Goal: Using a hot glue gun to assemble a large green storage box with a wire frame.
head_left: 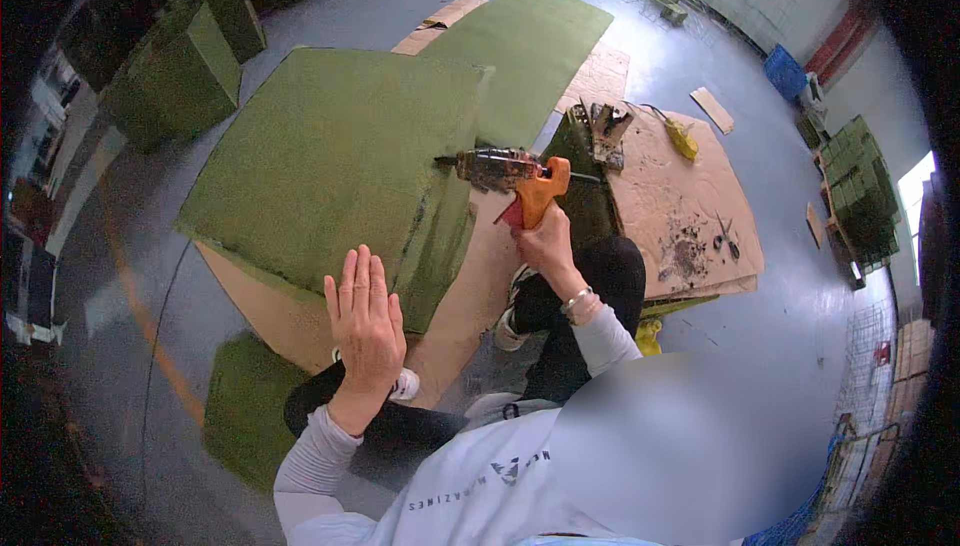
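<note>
My right hand is wrapped round the orange handle of a hot glue gun, with its red trigger by my fingers. The gun's dark, glue-stained barrel points left, and its tip is over the right part of a large green fabric-covered panel or box. Whether the tip touches the green surface I cannot tell. Straight and held together, the fingers of my left hand lie flat at the panel's near edge, the hand holding nothing. A narrow green flap or side runs along the panel's right edge, below the gun.
Brown cardboard lies under the panel, and another green sheet lies beyond it. To the right, a cardboard-topped stand bears scissors, a yellow corded object and a stained holder. Green boxes stand at left.
</note>
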The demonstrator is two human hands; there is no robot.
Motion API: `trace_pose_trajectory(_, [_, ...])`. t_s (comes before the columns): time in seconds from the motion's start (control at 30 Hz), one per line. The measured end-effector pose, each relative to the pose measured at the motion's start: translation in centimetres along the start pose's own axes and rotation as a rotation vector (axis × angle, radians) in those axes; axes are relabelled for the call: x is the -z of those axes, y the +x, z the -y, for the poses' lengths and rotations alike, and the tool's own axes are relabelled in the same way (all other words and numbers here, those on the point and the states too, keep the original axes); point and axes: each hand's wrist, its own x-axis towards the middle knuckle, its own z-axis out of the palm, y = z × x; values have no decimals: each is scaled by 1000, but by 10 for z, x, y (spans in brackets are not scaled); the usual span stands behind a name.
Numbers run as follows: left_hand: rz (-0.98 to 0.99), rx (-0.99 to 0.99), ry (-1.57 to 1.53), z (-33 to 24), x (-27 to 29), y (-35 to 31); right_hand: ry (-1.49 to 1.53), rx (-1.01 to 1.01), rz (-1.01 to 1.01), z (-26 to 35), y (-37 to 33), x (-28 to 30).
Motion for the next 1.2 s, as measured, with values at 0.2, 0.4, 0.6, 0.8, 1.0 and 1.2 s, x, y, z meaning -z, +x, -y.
trace_pose_trajectory(0.2, [1,0,-28,0,2,-1,80,-132,10,-30,63,-10])
trace_pose_trajectory(0.4, [16,4,-11,-3,3,2,-146,-165,-37,-60,132,-27])
trace_pose_trajectory(0.6, [0,18,-14,-2,2,1,-146,-235,-16,-55,129,-28])
trace_pose_trajectory(0.8, [-13,10,34,0,3,0,-49,-97,44,-38,89,-18])
trace_pose_trajectory(1.0, [-40,-4,31,-2,2,0,-71,-98,79,-41,122,-13])
trace_pose_trajectory(1.2, [-30,10,31,-2,1,-1,-43,-224,122,-41,151,-16])
